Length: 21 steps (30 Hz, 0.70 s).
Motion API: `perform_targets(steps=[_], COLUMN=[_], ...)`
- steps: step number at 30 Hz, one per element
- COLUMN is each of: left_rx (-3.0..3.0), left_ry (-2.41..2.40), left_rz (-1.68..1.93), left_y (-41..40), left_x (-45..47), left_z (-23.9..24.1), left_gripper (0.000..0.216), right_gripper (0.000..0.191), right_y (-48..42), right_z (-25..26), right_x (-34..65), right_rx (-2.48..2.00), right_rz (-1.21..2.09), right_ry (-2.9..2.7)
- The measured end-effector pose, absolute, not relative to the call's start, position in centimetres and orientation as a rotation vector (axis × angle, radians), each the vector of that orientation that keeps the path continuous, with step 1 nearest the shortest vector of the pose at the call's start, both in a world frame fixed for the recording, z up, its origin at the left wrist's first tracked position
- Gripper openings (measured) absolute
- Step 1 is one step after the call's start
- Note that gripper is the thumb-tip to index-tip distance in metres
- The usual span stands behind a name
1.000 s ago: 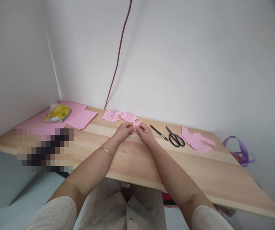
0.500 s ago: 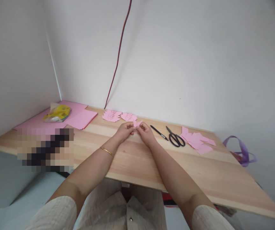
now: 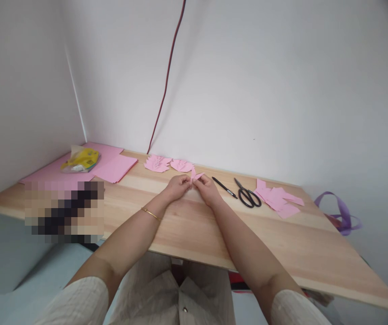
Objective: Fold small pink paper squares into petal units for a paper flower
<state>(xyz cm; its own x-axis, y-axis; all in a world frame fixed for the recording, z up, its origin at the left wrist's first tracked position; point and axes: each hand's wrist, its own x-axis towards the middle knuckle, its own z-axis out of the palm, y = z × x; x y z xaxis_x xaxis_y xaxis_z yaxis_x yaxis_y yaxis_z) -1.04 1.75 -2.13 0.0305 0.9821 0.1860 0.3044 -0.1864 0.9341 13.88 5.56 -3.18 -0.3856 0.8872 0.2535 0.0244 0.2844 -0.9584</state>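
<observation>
Between my two hands, above the middle of the wooden table (image 3: 187, 225), is a small piece of folded pink paper (image 3: 195, 174) with pointed tips sticking up. My left hand (image 3: 177, 188) pinches its left side, fingers closed. My right hand (image 3: 206, 188) pinches it from the right with thumb and fingers; the lower part of the paper is hidden by them. Just behind lie two pink paper pieces with jagged edges, one left (image 3: 157, 163) and one nearer my hands (image 3: 182, 165). A black pen (image 3: 224, 187) rests right of my right hand, beside black-handled scissors (image 3: 247, 194).
Pink paper scraps (image 3: 278, 198) lie right of the scissors. At the left are pink sheets (image 3: 114, 168) and a yellow plastic packet (image 3: 81, 159). A purple ribbon (image 3: 343, 210) hangs past the right edge. A dark red cable (image 3: 167, 81) runs down the wall; an area at left is pixelated.
The folded paper has turned slightly in my fingers, and its tips now stand more upright and apart. My left fingers have shifted a little; everything else has stayed put.
</observation>
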Motion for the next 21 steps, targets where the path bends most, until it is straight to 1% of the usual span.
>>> perform_targets(steps=[9, 15, 21], left_rx=[1.579, 1.497, 1.392], left_ry=[1.402, 1.358, 1.292], left_rz=[1.230, 1.292, 1.391], left_y=[2.4, 2.6, 2.6], left_x=[-1.1, -0.9, -0.9], left_z=[-3.1, -3.5, -3.1], left_gripper=[0.017, 0.018, 0.018], right_gripper=[0.024, 0.027, 0.025], right_y=[5.6, 5.6, 5.4], right_z=[-3.3, -3.1, -2.7], right_x=[13.6, 13.7, 13.7], right_rx=[-0.812, -0.851, -0.875], right_rz=[1.298, 1.213, 1.171], right_ry=[-1.605, -1.618, -1.681])
